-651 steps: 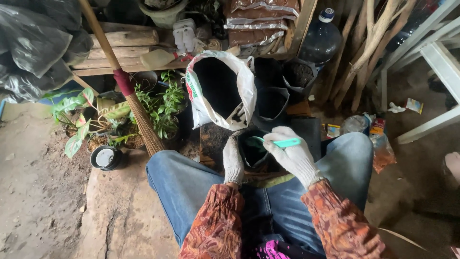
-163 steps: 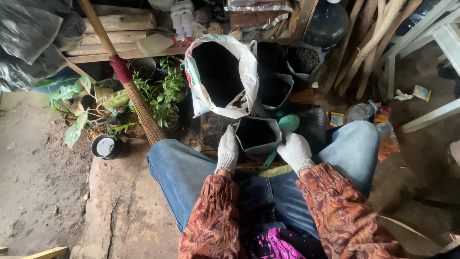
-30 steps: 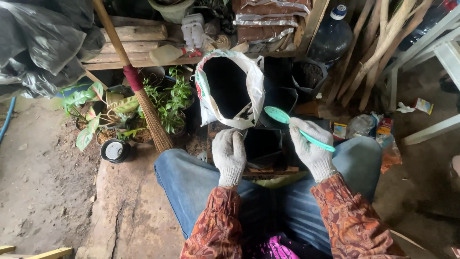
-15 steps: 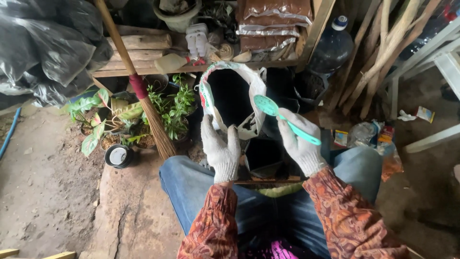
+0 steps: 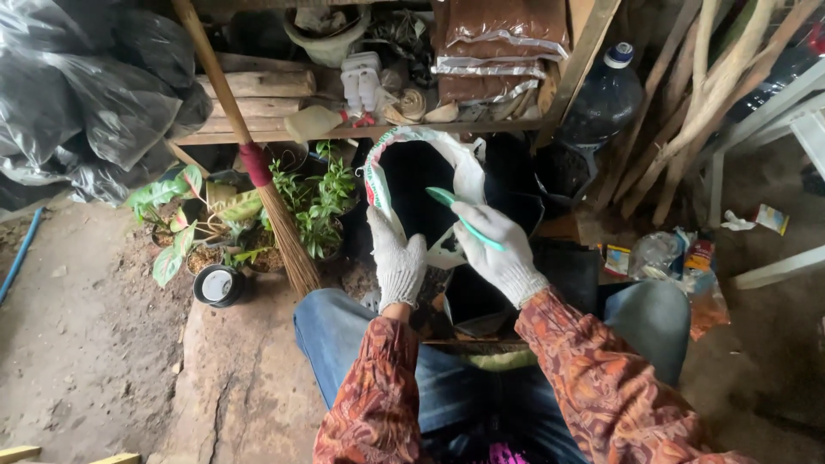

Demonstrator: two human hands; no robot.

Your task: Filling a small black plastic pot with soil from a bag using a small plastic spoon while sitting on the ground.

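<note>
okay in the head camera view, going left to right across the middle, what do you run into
Black plastic sheeting → potted plants → broom → left hand at the white sack → right hand holding the green spoon → dark water jug → wooden sticks → white frame.

The white sack is dark inside — its contents cannot be told; the teal scoop — its bowl dips out of sight there.
</note>
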